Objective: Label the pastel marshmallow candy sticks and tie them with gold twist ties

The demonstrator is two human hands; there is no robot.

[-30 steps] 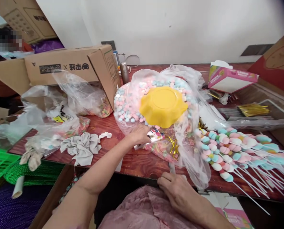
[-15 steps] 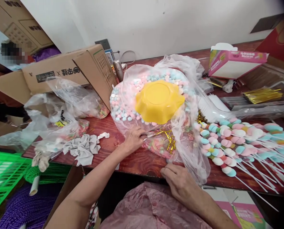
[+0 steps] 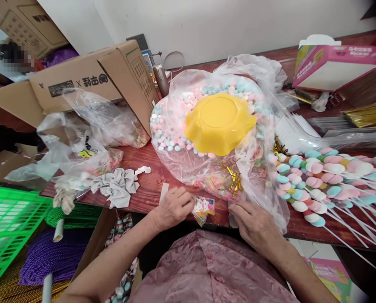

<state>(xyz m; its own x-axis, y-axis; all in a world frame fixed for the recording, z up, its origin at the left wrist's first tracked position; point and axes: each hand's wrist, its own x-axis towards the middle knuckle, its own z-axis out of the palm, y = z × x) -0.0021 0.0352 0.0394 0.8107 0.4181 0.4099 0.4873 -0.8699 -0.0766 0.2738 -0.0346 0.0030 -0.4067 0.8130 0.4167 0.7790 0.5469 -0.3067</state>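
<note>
At the near edge of the reddish wooden table (image 3: 162, 179), the left hand (image 3: 173, 207) pinches a small colourful printed packet (image 3: 203, 207), the right hand (image 3: 255, 223) curls on a clear plastic bag (image 3: 263, 198), beyond them a yellow scalloped plastic bowl (image 3: 219, 122).

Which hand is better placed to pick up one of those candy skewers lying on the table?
Probably the right hand: it rests at the table edge nearest the candy skewers, while the left hand already holds a small printed packet.

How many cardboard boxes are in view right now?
2: brown box lying open on the table's left; another cardboard box at top left, cut by the frame. More may be hidden.
</note>
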